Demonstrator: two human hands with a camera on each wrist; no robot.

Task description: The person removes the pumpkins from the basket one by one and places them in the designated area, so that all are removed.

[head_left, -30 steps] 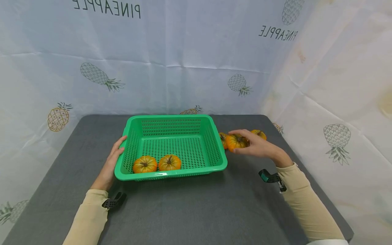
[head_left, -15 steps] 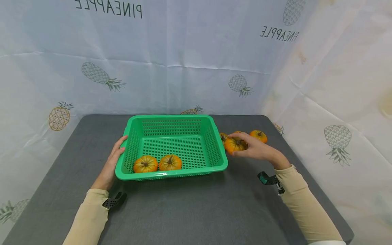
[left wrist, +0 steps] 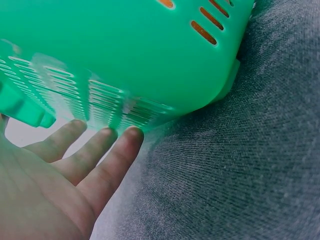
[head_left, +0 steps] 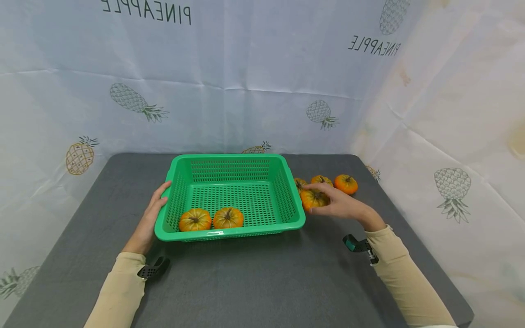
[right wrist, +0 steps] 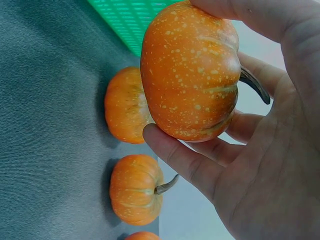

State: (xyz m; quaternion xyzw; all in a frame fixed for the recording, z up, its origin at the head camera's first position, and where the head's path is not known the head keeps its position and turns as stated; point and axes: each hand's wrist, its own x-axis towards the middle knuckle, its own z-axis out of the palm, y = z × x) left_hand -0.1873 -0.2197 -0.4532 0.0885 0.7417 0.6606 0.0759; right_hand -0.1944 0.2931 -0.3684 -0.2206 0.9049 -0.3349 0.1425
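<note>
A green plastic basket (head_left: 229, 196) stands on the dark table, with two small orange pumpkins, one pumpkin (head_left: 195, 220) and another pumpkin (head_left: 228, 217), by its near wall. At the basket's left side is my left hand (head_left: 145, 223); in the left wrist view its straight fingers (left wrist: 112, 165) rest against the slotted outer wall. My right hand (head_left: 344, 203) grips a pumpkin (right wrist: 192, 75) between thumb and fingers, just right of the basket. In the right wrist view this pumpkin's curved stem points toward the palm, and it overlaps a pumpkin behind it.
Several other pumpkins lie right of the basket: one pumpkin (head_left: 300, 183) close to its wall, a pumpkin (head_left: 321, 179) behind my right hand, and a pumpkin (head_left: 346, 184) farther right. A pineapple-printed white sheet (head_left: 246, 68) hangs behind the table (head_left: 246, 282).
My right hand has shifted slightly left and nearer with the gripped pumpkin, uncovering the pumpkins behind it. The left hand and basket keep their places.
</note>
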